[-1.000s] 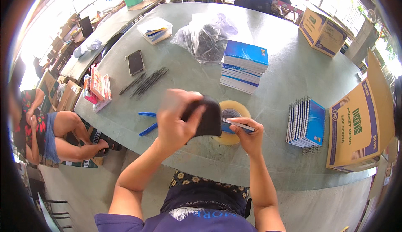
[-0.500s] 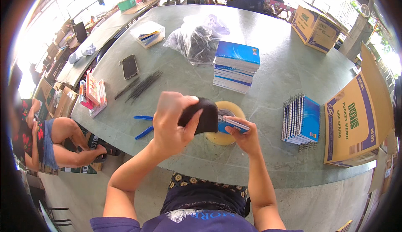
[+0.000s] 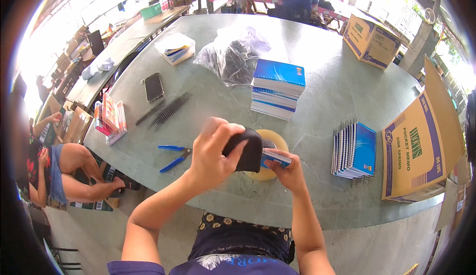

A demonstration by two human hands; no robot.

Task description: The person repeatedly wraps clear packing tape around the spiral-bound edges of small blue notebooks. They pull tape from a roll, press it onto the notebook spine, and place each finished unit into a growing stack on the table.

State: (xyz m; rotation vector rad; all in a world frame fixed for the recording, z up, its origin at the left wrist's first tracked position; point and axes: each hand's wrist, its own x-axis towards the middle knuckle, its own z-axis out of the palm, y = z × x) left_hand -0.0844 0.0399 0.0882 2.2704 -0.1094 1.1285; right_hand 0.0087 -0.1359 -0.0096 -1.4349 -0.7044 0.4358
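My left hand (image 3: pixel 212 148) is closed on a curved black object (image 3: pixel 252 151), smooth and block-like, whose kind I cannot make out. Its right side meets the end of a small blue-covered notebook (image 3: pixel 277 159), which my right hand (image 3: pixel 291 173) pinches between thumb and fingers. Beneath both lies a wide roll of clear tape (image 3: pixel 278 142), partly covered by them. Blue-handled pliers (image 3: pixel 172 164) rest left of my left hand. A stack of blue notebooks (image 3: pixel 278 72) stands beyond the tape. Several spiral-bound notebooks (image 3: pixel 364 148) are gathered at the right.
Black wire coils (image 3: pixel 171 110) and a phone (image 3: pixel 154 87) lie on the left. Farther back are a plastic tub (image 3: pixel 176 56) and a clear bag (image 3: pixel 233 59). An open carton (image 3: pixel 416 148) borders the right; another carton (image 3: pixel 372 39) stands behind. A person (image 3: pixel 74 171) sits left.
My left hand and the black object have shifted slightly right and down in the view. The notebook shows less of its cover beside the black object. Both hands keep their hold.
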